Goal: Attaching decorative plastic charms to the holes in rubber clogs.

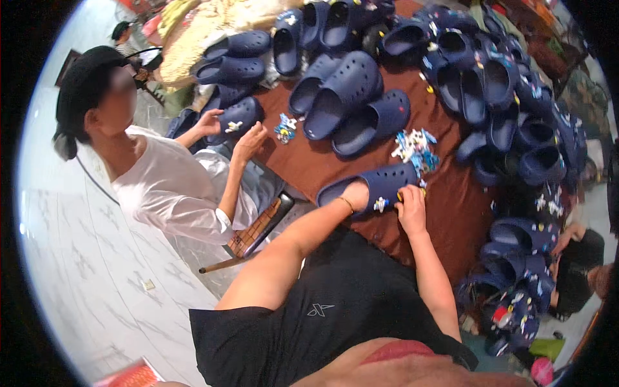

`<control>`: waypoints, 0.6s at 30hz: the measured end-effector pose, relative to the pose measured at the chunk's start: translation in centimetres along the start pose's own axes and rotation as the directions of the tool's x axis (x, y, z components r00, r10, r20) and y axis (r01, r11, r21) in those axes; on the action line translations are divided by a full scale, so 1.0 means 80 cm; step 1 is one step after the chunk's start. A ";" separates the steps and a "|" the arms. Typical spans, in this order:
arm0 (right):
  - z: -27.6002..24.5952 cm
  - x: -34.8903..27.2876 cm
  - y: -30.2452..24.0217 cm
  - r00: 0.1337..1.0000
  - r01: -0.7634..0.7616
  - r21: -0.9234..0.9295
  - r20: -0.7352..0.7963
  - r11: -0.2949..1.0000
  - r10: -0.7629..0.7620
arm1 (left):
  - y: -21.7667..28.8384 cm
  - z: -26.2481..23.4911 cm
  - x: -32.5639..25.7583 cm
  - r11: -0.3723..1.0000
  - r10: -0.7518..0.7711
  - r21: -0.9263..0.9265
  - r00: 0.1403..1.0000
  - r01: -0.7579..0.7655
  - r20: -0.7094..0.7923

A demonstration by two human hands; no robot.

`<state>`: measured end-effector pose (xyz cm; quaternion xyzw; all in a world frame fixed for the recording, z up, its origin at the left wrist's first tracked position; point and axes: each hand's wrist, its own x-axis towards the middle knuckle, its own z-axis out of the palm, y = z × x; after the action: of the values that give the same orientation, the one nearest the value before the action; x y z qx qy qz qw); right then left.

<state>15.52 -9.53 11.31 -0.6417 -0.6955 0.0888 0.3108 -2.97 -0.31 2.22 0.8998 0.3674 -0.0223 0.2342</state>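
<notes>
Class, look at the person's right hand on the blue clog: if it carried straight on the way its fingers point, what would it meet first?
Probably the pile of small charms beyond the blue clog; the right hand points that way, though depth is unclear.

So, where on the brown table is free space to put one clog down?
Bare brown table shows between the clog under both hands and the big loose clogs; the charm pile borders it on the right. A strip right of the right hand is also bare. The far and right sides are crowded.
</notes>
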 end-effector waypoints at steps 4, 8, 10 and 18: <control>-0.009 0.022 0.016 0.960 -0.047 0.055 0.278 0.997 0.030 | 0.001 0.000 -0.003 0.999 -0.033 0.006 0.999 0.033 0.014; -0.003 0.011 0.020 0.974 0.044 0.058 0.221 0.997 -0.056 | -0.001 0.006 -0.002 0.999 -0.035 0.035 0.998 0.037 -0.051; 0.002 -0.006 0.016 0.978 -0.037 0.089 0.210 0.995 0.018 | -0.001 0.006 0.000 1.000 -0.023 0.003 0.999 0.024 -0.032; 0.032 -0.030 -0.033 0.997 -0.081 0.336 0.034 0.938 0.074 | 0.003 -0.002 -0.006 1.000 0.007 0.029 0.994 -0.004 -0.106</control>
<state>11.87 -11.55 9.87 -0.6049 -0.6475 0.2256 0.4050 -3.12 -0.71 2.54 0.9039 0.3767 0.0209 0.2013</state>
